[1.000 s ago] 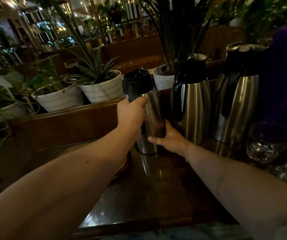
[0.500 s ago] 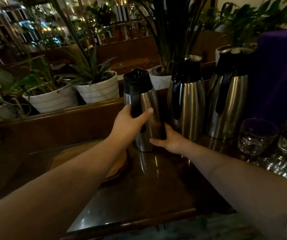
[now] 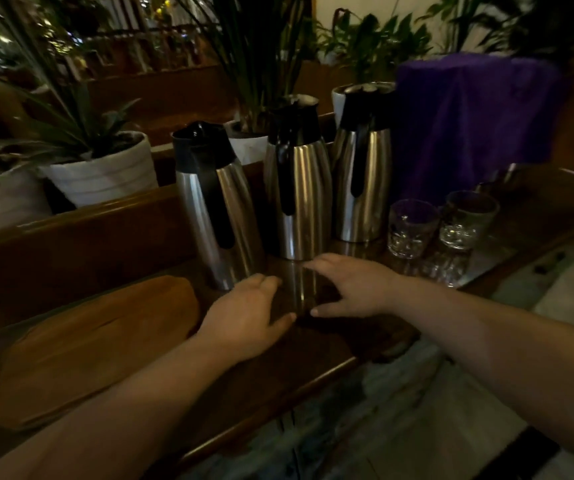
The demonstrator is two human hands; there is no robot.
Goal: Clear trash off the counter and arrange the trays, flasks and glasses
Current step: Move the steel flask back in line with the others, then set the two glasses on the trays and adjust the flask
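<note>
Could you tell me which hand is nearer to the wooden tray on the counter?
Left. The left hand hovers just right of the wooden tray, near its right end. The right hand is further right, in front of the middle flask.

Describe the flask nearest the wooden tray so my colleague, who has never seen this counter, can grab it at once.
Start at the purple-draped box at the back right of the counter; three steel flasks with black tops stand in a row to its left. Take the leftmost flask, next to the wooden tray. Unlike the middle flask and right flask, it stands closest to the hands.
</note>
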